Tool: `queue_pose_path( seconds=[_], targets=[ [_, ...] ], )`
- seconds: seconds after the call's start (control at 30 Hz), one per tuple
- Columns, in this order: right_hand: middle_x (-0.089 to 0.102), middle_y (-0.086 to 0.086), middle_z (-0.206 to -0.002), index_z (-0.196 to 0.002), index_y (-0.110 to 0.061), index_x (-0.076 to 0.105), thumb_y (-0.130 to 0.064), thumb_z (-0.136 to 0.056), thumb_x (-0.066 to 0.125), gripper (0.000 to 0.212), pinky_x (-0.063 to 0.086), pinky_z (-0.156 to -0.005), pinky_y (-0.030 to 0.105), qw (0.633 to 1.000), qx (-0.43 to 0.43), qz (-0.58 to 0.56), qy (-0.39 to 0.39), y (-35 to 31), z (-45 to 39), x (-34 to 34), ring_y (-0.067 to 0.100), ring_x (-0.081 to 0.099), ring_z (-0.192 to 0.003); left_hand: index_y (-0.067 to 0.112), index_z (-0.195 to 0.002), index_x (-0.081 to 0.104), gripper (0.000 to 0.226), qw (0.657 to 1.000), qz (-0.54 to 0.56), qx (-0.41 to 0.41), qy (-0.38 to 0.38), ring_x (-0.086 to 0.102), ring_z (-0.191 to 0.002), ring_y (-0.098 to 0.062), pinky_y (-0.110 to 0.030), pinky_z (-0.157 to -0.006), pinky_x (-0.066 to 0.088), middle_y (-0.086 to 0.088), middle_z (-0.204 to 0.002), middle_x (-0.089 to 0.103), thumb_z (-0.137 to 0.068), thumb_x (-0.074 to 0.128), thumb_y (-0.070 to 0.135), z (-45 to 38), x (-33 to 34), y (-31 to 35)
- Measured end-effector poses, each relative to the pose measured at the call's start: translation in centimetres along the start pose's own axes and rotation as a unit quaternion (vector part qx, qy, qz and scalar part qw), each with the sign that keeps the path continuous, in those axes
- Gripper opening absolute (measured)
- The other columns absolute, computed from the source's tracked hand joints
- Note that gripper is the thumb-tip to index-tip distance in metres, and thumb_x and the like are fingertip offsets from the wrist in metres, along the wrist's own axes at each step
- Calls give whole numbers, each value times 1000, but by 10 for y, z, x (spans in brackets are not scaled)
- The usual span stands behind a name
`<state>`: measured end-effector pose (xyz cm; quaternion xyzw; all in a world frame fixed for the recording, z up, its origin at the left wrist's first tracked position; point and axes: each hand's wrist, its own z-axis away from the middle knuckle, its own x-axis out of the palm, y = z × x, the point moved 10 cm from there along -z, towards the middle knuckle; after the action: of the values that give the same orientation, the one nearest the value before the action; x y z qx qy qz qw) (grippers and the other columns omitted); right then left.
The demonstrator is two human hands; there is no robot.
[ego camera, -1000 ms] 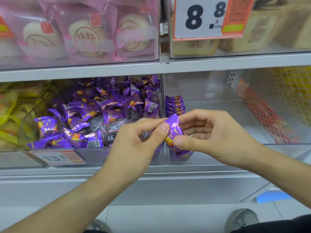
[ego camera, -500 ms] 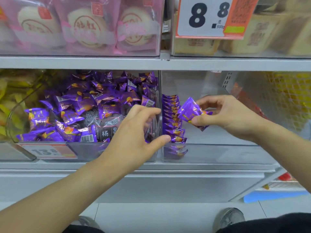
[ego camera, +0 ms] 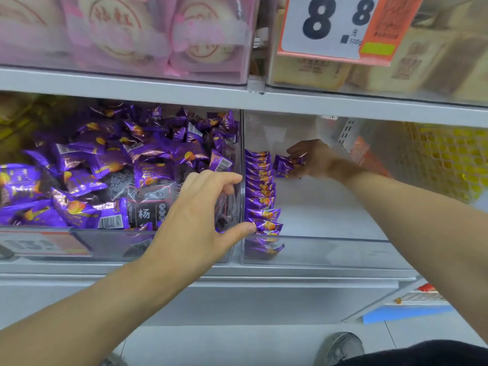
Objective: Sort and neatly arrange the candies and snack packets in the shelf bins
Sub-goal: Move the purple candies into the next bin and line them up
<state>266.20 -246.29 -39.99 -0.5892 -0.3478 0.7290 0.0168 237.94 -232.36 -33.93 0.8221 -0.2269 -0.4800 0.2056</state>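
While my right hand [ego camera: 313, 159] reaches deep into the clear right bin [ego camera: 330, 250], its fingers pinch a purple candy packet [ego camera: 284, 166] at the back, just beside the far end of the neat row of purple packets [ego camera: 261, 191] lining the bin's left wall. My left hand [ego camera: 200, 220] holds nothing, fingers loosely curled over the divider, thumb touching the row's nearest packet. The left bin [ego camera: 111, 244] holds a loose heap of purple candies [ego camera: 111, 165].
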Motion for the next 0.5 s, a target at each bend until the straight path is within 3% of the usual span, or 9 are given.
queue_pose_path(
  seconds=[0.13, 0.3, 0.4, 0.5],
  targets=[
    [70, 4, -115, -122, -12, 65, -17, -65, 91, 63, 42, -74, 20, 999, -10, 2, 48, 3, -3, -2, 15, 61, -86, 25, -127, 53, 66, 1000, 0, 2, -3, 45, -100, -3, -5, -86, 32, 16, -101, 53, -70, 75, 50, 0, 2, -2],
    [67, 6, -116, -120, -11, 65, -24, -62, 93, 66, 45, -78, 23, 994, -9, 9, 106, 5, -1, -4, 18, 64, -97, 26, -128, 52, 67, 1000, 8, 2, -7, 46, -101, -2, -5, -85, 32, 20, -102, 51, -70, 73, 51, 0, 3, -3],
    [66, 7, -112, -115, -12, 66, -31, -62, 93, 62, 46, -73, 26, 989, 28, -7, 147, 12, 0, -9, 22, 64, -96, 26, -128, 52, 67, 1000, 13, -2, -5, 46, -100, 0, -5, -85, 33, 19, -102, 51, -70, 74, 50, 0, 3, -4],
    [66, 6, -111, -115, -11, 64, -33, -61, 94, 65, 45, -67, 24, 988, 66, -40, 134, 19, 3, -5, 20, 62, -91, 27, -129, 51, 67, 1000, 15, -3, -3, 46, -101, 0, -5, -85, 33, 19, -103, 51, -70, 74, 50, 1, 3, -4]
  ],
)
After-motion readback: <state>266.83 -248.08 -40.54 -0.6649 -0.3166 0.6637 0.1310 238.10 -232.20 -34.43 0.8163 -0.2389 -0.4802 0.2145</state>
